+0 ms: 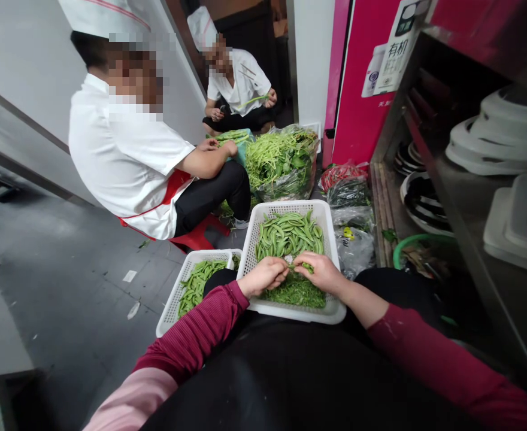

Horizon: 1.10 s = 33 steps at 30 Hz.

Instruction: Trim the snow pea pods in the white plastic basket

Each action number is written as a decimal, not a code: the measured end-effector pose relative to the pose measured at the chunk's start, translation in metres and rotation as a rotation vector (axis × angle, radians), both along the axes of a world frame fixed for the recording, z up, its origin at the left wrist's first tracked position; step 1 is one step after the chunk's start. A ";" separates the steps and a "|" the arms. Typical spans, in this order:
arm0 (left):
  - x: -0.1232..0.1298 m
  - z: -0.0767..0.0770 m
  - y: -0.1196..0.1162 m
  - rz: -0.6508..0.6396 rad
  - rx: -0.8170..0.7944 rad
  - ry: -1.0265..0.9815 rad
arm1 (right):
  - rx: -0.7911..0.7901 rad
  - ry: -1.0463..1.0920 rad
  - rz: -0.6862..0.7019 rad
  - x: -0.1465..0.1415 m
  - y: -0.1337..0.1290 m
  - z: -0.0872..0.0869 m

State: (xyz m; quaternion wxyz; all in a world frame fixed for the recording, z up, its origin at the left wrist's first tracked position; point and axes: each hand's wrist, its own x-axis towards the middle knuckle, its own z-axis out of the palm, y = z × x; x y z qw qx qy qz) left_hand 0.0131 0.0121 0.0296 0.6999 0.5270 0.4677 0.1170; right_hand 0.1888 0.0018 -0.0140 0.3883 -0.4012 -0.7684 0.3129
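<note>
Head view: the right hand [323,273] grips at least one slender green pod [307,268]; the left hand [266,276], just beside, has its fingertips pinched together, contents too small to tell. Below sits a rectangular white perforated plastic basket [335,234], flat green pods [290,232] heaped in its far half, stringy green trimmings [297,293] nearer.

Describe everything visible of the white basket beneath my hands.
The white basket looks plastic: rectangular, rounded, open on top, with perforated walls. It sits upright before the wearer's body, beside another white basket. Green pods lie in its far part, fine green shreds in its near part. The left hand and right hand are over it; its support is hidden.
</note>
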 end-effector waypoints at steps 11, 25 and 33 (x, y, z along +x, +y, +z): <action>-0.013 -0.034 -0.005 -0.130 0.432 0.509 | -0.515 0.488 -0.311 -0.005 0.005 -0.002; -0.001 0.010 0.007 -0.536 0.781 0.701 | 0.064 -0.327 0.143 -0.004 -0.006 -0.008; 0.005 -0.046 -0.010 -0.306 0.719 0.709 | -0.643 1.018 -0.555 0.007 0.017 -0.009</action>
